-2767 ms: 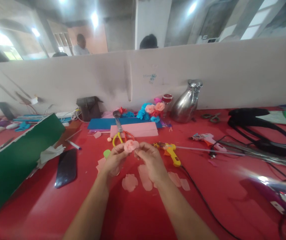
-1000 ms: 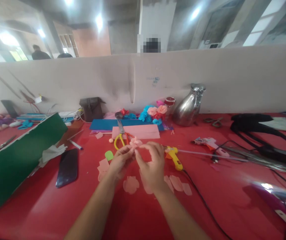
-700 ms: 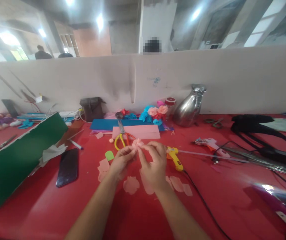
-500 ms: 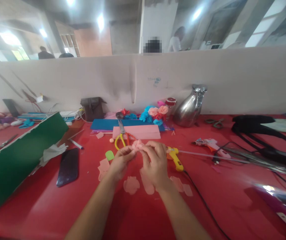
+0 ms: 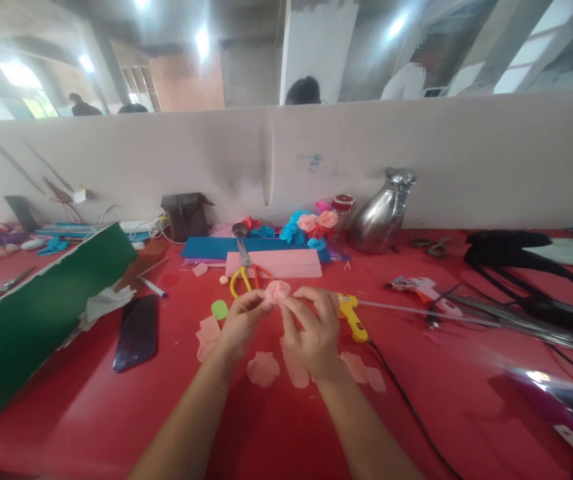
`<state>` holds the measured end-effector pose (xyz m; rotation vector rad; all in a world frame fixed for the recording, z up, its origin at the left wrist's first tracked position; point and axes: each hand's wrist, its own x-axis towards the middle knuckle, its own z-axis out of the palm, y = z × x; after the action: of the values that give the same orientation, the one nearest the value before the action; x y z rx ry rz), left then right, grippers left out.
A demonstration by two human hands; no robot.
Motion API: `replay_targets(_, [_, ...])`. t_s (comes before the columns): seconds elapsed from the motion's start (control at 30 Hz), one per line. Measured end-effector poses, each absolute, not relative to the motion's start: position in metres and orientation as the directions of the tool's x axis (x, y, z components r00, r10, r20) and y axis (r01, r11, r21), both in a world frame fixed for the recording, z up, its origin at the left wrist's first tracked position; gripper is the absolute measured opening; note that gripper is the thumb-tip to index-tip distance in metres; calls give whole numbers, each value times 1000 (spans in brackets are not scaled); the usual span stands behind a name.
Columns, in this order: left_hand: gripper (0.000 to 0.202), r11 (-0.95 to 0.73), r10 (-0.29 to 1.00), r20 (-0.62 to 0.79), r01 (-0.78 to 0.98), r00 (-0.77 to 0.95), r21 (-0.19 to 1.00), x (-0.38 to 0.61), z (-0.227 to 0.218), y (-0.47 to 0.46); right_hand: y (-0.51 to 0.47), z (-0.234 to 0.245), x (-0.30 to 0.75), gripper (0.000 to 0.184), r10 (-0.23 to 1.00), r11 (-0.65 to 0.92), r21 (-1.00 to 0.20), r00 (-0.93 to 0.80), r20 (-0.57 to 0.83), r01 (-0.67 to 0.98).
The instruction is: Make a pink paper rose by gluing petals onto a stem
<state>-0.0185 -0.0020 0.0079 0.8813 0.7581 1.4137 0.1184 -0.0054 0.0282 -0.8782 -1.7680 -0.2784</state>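
Observation:
A pink paper flower is held up between my two hands above the red table. My left hand pinches its left side with thumb and forefinger. On the other side, my right hand has thumb and fingertips closed at the flower's edge. Cut pink paper petals lie on the table below, with more petals left of my left hand beside a light green oval piece. Just right of my right hand rests a yellow glue gun. Scissors with yellow and red handles lie behind the flower.
A green board stands at left, near a phone and a marker. Folded pink paper, finished flowers and a steel jug line the back. A second glue gun lies right. People are beyond the partition.
The flower has turned between my fingers and its rounded face shows more. My right fingers have loosened slightly and shifted. Beyond the partition, a person in white has moved right.

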Motion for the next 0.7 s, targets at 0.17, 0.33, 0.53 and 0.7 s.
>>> replay_targets(0.17, [8, -45, 995, 80, -472, 54, 880, -18, 11, -3, -3, 30, 123, 32, 395, 718, -183, -178, 901, 671])
replay_targets(0.33, [8, -69, 994, 100, -442, 47, 895, -19, 12, -4, -4, 32, 123, 31, 374, 712, -152, -187, 908, 686])
replay_targets(0.53, [12, -113, 992, 129, -412, 12, 904, -16, 13, -4, -11, 30, 115, 25, 373, 670, -159, -144, 917, 725])
replay_targets(0.7, [12, -187, 982, 183, -306, -41, 933, -13, 13, -6, -13, 28, 111, 21, 375, 599, -166, -92, 922, 783])
